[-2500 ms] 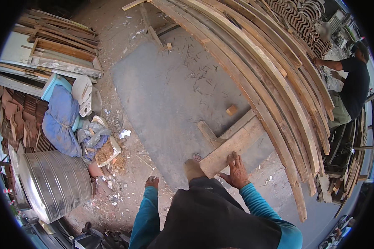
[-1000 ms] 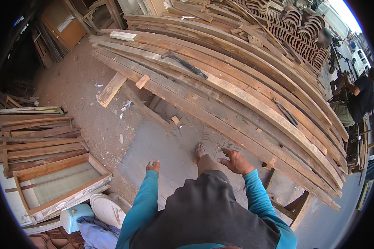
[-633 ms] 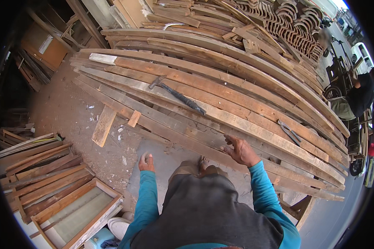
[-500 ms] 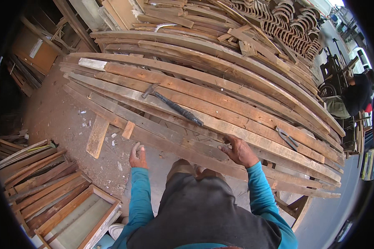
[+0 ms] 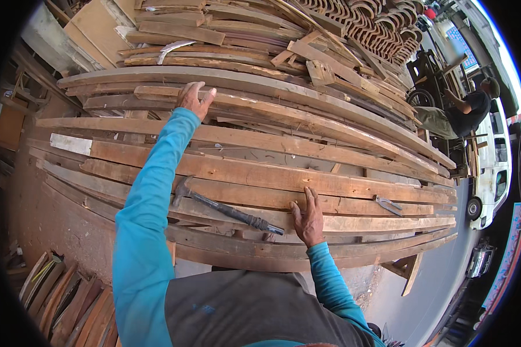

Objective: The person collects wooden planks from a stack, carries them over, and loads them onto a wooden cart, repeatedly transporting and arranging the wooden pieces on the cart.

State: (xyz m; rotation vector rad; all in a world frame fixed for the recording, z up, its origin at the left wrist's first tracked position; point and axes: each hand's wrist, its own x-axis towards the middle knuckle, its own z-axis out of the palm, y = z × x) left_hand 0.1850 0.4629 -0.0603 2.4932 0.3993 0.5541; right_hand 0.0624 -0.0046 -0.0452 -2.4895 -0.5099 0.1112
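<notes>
My left hand (image 5: 195,103) reaches out over the far beams, its fingers spread and slightly bent at a long wooden beam (image 5: 260,105). Whether it presses on that beam or just hovers I cannot tell. My right hand (image 5: 308,221) lies with fingers stretched out over the nearer wooden boards (image 5: 353,203), gripping nothing. Between my arms a claw hammer (image 5: 228,209) with a dark wrapped handle rests across the boards, its handle end close to my right hand. A pair of pincers (image 5: 388,205) lies on the boards farther right.
Stacked scrap lumber (image 5: 231,34) and curved wooden pieces (image 5: 382,26) fill the far side. More planks (image 5: 75,301) stand at lower left. A trestle leg (image 5: 412,272) shows under the boards at right. Beyond, a person (image 5: 469,113) sits near a white vehicle (image 5: 492,168).
My left hand has gone from beside the near boards up and forward to the far beams. My right hand has moved from the near edge farther onto the boards. The view has shifted.
</notes>
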